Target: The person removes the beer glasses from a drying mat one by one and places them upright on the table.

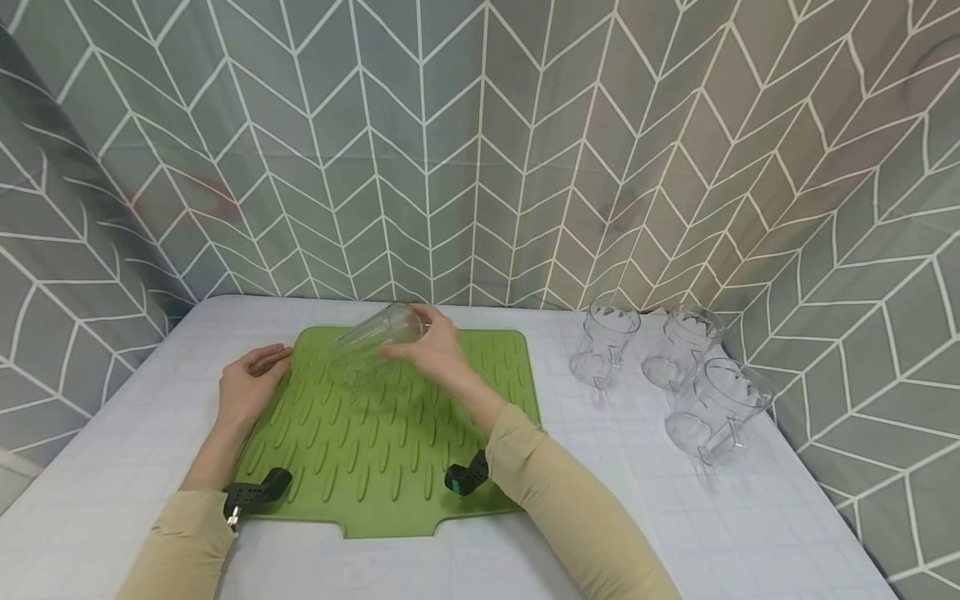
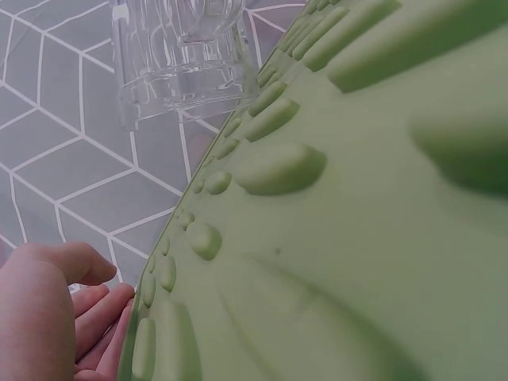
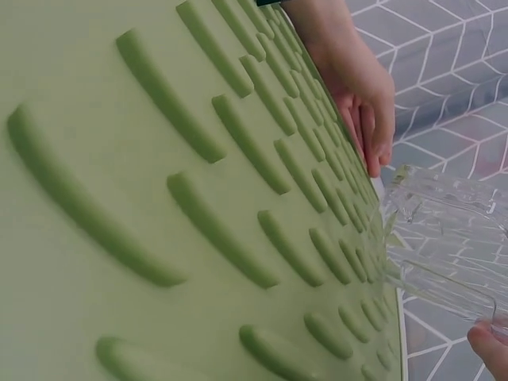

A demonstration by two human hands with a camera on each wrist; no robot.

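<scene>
A clear mug [image 1: 372,343] is held tilted above the back left part of a green ridged mat [image 1: 390,500]. My right hand [image 1: 435,350] grips it near its rim, with thumb and fingers on opposite sides. In the right wrist view the mug [image 3: 448,238] hangs at the right, only part of the hand [image 3: 494,353] showing below it. Beside the mat's left edge, my left hand [image 1: 251,383] lies with fingers loosely bent. The left wrist view shows that hand [image 2: 51,309] holding nothing, thumb apart from the fingers.
To the right of the mat, on the white tablecloth [image 1: 600,467], stand three more clear mugs: one at the back [image 1: 604,342], one behind right [image 1: 684,346] and one nearer [image 1: 720,408]. A grey patterned curtain [image 1: 465,167] hangs along the table's back and sides.
</scene>
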